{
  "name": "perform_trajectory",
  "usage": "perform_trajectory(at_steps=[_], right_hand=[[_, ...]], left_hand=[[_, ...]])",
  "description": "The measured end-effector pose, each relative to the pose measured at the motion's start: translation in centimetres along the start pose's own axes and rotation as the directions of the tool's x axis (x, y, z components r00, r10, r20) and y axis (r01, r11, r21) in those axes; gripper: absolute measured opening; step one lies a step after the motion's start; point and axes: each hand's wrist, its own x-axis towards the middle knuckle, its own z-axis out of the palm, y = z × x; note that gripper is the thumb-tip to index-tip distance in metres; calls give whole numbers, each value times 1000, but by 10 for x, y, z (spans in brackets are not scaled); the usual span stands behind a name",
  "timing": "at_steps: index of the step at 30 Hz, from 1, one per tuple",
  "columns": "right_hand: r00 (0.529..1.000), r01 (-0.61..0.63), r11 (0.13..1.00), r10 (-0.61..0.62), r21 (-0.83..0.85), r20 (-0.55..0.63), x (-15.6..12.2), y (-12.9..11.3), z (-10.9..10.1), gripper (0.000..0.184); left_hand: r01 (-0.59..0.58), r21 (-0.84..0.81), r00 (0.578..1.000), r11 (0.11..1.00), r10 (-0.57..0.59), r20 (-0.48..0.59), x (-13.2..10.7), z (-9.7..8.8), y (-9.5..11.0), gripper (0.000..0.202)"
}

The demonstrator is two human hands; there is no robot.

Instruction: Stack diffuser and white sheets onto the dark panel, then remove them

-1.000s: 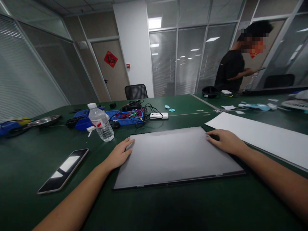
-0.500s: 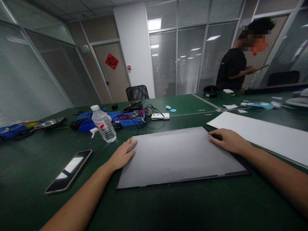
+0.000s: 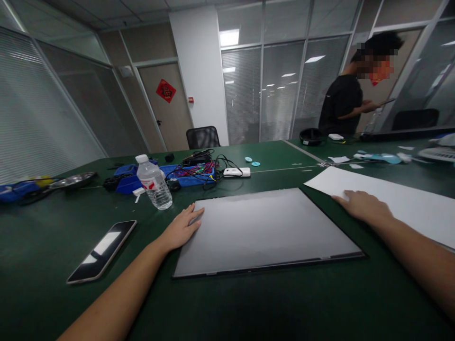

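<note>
A flat grey panel (image 3: 263,229) with a thin black frame lies on the green table (image 3: 249,308) in front of me. My left hand (image 3: 181,229) rests flat on the panel's far left corner, fingers stretched out. My right hand (image 3: 362,206) lies open, palm down, on the near edge of a large white sheet (image 3: 401,201) to the right of the panel. Neither hand holds anything.
A phone (image 3: 101,251) lies face up at the left. A water bottle (image 3: 153,182) stands behind the panel's left corner, with blue trays and tangled cables (image 3: 194,171) beyond. A person in a black shirt (image 3: 343,106) stands at the far right.
My right hand has left the panel's far right corner and moved right onto the white sheet. The left hand has stayed on the panel.
</note>
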Motion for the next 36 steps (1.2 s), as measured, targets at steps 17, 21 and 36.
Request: perform_trajectory(at_steps=[17, 21, 36], right_hand=[[966, 257, 944, -255, -209, 39, -52, -145, -66, 52], [828, 560, 816, -557, -144, 65, -83, -190, -73, 48], [862, 506, 861, -501, 51, -81, -70, -168, -67, 47]], left_hand=[[29, 12, 999, 999, -30, 32, 1, 1, 2, 63], [35, 26, 998, 999, -36, 48, 3, 2, 1, 62], [7, 27, 1000, 1000, -7, 14, 3, 4, -3, 59]])
